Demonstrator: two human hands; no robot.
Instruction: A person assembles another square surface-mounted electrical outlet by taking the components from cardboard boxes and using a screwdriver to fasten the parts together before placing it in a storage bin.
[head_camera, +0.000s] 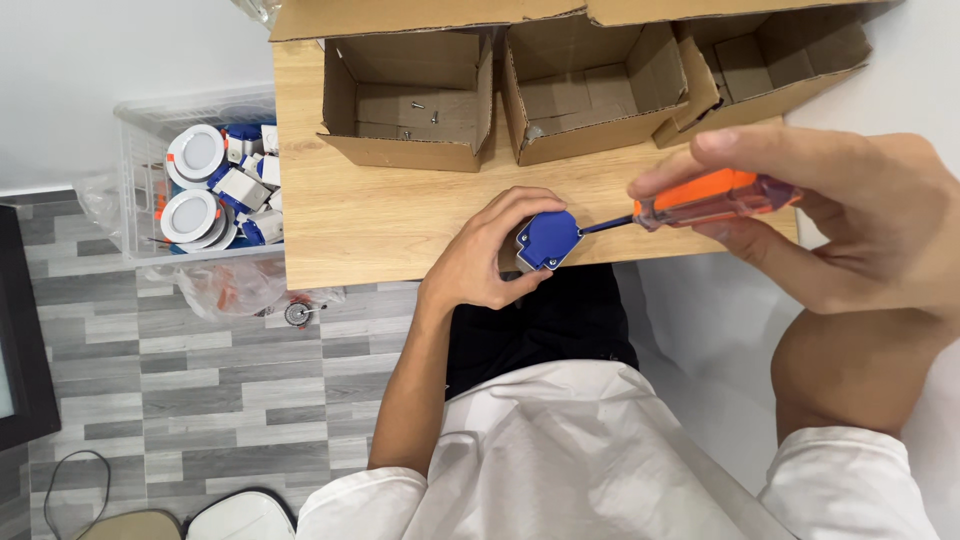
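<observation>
The left hand (487, 255) grips a small blue box (549, 238) at the wooden table (370, 215) edge (just before three cardboard boxes (410, 100)); the right hand (850, 215) clasps an orange-handled screwdriver (700, 200), tip touching the box

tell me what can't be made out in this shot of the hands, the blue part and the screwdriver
Head view only:
- Screwdriver tip: too small to see whether it sits in a screw on the blue part.
- Blue part's underside: hidden by the left hand.
- Screwdriver handle end: covered by the right hand.
- Small items in the left cardboard box: too small to identify.
</observation>
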